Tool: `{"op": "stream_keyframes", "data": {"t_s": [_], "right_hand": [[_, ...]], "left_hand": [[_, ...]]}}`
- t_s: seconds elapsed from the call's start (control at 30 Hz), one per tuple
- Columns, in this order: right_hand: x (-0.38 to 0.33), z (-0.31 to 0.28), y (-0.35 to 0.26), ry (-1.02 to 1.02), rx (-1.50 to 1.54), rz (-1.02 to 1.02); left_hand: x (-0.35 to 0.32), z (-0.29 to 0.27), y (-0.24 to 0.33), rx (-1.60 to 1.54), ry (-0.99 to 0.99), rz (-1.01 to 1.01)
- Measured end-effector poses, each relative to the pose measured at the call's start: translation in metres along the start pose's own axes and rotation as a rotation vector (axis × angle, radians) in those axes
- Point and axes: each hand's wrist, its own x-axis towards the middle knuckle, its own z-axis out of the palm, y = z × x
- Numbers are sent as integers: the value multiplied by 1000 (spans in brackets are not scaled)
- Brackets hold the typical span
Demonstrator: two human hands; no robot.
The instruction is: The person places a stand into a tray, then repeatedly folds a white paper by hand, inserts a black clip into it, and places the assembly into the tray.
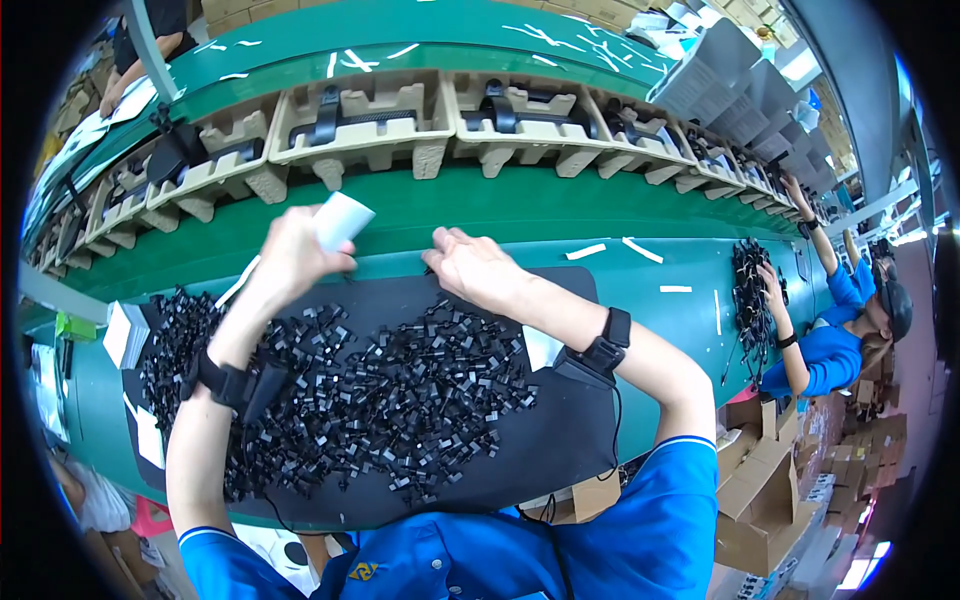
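My left hand [292,258] is closed around a white paper piece [344,219], which sticks up and slightly curves above the fingers; whether it is one sheet or a stack is unclear. To its right, my right hand [474,268] hovers by the far edge of the black mat [560,430], fingers bent and pressed together. Anything between those fingertips is too small to make out. Below both hands a wide heap of small black plastic parts [390,385] covers much of the mat. Each of my wrists carries a black strapped device.
Beyond the hands runs a row of beige moulded trays [360,138] holding black devices. White strips [640,250] lie on the green table [640,320]. At right a co-worker in blue [830,350] reaches over bundled black cables [752,300]. Open cardboard boxes [765,500] stand lower right.
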Motion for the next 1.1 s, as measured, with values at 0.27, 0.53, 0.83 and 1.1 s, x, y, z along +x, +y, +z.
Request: {"op": "stream_keyframes", "data": {"t_s": [0.27, 0.53, 0.83, 1.1], "right_hand": [[-2, -23, -16, -64, -216, -67], [-38, -53, -79, -73, 37, -137], [-37, -106, -202, 218, 148, -294], [-42, -84, -200, 434, -158, -418]], "left_hand": [[-79, -1, 37, -322, -64, 116], [-198, 3, 62, -996, -23, -111], [-211, 29, 44, -1279, 136, -131], [-208, 34, 42, -1237, 77, -30]]}}
